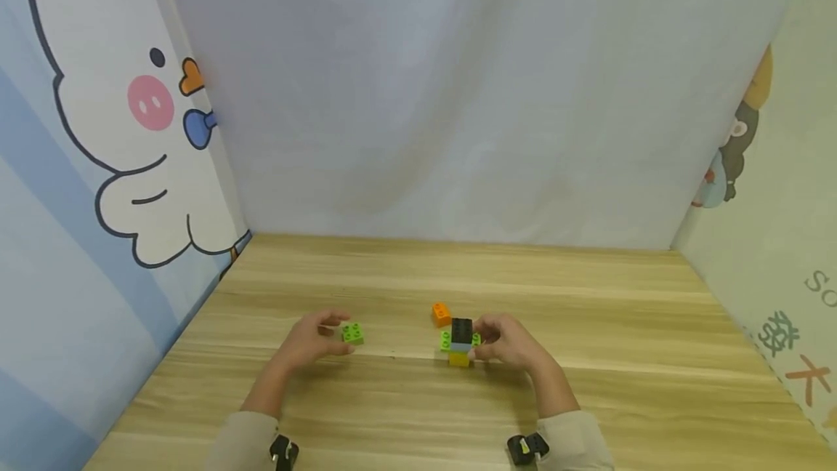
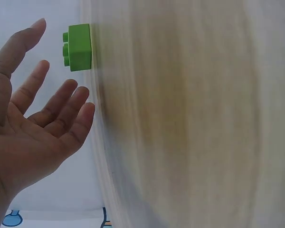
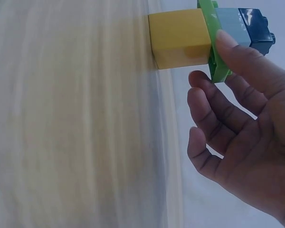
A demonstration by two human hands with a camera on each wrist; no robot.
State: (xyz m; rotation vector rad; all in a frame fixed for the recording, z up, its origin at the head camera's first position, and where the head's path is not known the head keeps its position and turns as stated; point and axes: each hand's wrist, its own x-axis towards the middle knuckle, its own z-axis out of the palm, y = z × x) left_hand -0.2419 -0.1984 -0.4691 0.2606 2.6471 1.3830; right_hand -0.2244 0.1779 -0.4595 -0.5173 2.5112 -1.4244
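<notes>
on the left, the left hand [image 1: 312, 341] lay low on the wooden table [image 1: 588, 325], fingers loose and spread, holding nothing. the small green brick [image 1: 353, 333] sat just off its fingertips, on the side toward the middle of the table; from the left wrist view the fingers [image 2: 61, 107] were apart from the brick [image 2: 79, 47], a clear gap between them, no touch that i could see. that brick was squarish, studs up, so it had no real long axis to speak of.

further right an orange brick [image 1: 441, 313] lay alone, a little behind the stack and near it.

the stack of bricks [image 1: 461, 342] stood upright on the table: yellow at the bottom, a flat green piece, a grey-blue one, black on top. the right hand [image 1: 510, 342] was against its right side, fingers [image 3: 237, 52] curled onto the green and grey-blue layers, steadying it.

so the green brick lay between the two hands, much nearer the left one, and well apart from the stack.
</notes>
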